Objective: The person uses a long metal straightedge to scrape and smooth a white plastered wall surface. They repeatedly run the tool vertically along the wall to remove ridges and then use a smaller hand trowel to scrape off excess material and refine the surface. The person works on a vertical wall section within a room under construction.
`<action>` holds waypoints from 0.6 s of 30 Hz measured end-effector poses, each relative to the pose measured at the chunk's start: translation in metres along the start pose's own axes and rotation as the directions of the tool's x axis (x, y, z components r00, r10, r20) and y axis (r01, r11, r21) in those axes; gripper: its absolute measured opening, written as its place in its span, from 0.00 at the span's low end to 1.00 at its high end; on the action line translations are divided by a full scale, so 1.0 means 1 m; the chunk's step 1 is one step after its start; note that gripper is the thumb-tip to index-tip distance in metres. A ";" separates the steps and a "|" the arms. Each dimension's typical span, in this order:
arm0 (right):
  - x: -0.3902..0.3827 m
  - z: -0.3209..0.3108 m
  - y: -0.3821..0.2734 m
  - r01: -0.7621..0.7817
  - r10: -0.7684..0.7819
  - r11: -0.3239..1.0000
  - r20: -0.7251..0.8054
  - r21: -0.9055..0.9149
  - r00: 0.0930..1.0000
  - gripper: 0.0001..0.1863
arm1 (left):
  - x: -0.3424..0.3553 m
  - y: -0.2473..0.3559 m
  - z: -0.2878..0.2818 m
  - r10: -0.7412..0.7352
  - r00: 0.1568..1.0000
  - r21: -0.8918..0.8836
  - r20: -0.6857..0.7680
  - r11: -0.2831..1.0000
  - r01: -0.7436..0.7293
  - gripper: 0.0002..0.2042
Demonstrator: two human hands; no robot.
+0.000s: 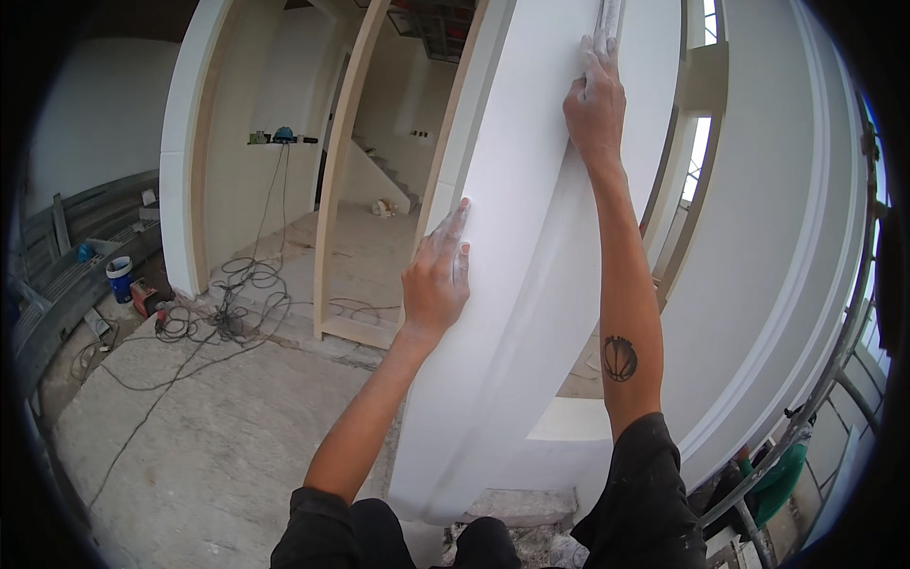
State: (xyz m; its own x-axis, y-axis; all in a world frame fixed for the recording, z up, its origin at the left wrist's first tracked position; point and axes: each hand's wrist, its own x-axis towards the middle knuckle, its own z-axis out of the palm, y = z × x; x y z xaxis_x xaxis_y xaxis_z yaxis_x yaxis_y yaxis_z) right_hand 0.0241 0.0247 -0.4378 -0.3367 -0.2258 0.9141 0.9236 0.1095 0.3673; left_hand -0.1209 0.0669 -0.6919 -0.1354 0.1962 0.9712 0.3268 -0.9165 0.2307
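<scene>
The grey bar (609, 17) runs up against the white pillar (517, 209), its lower end in the dusty right hand (595, 100) — fingers curled close about it, no gap to see. Lower down, the left hand (438, 280) lies flat near the pillar's left edge, fingers stretched and a little parted, touching only the pillar. Off to the left — a tangle of cables (237, 302) on the floor (209, 427), and a blue bucket (119, 282) beyond.
</scene>
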 end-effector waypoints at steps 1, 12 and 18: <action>-0.029 -0.005 -0.016 -0.005 0.005 1.000 -0.010 0.005 1.000 0.27 | 0.000 -0.001 -0.002 0.012 1.000 0.015 0.001 1.000 -0.012 0.29; 0.012 0.002 0.001 0.000 0.000 1.000 -0.009 0.004 1.000 0.29 | 0.002 0.006 0.001 0.029 0.999 0.016 -0.035 0.999 -0.028 0.27; -0.066 -0.004 -0.037 0.025 -0.025 0.997 0.002 -0.079 1.000 0.28 | -0.002 -0.003 -0.007 0.024 1.000 0.067 -0.005 0.997 -0.024 0.29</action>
State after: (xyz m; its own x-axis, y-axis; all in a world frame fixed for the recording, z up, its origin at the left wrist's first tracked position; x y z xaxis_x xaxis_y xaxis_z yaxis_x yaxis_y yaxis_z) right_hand 0.0131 0.0315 -0.5126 -0.3599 -0.2261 0.9052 0.9266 0.0268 0.3751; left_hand -0.1279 0.0666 -0.6946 -0.1318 0.1726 0.9761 0.3920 -0.8954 0.2112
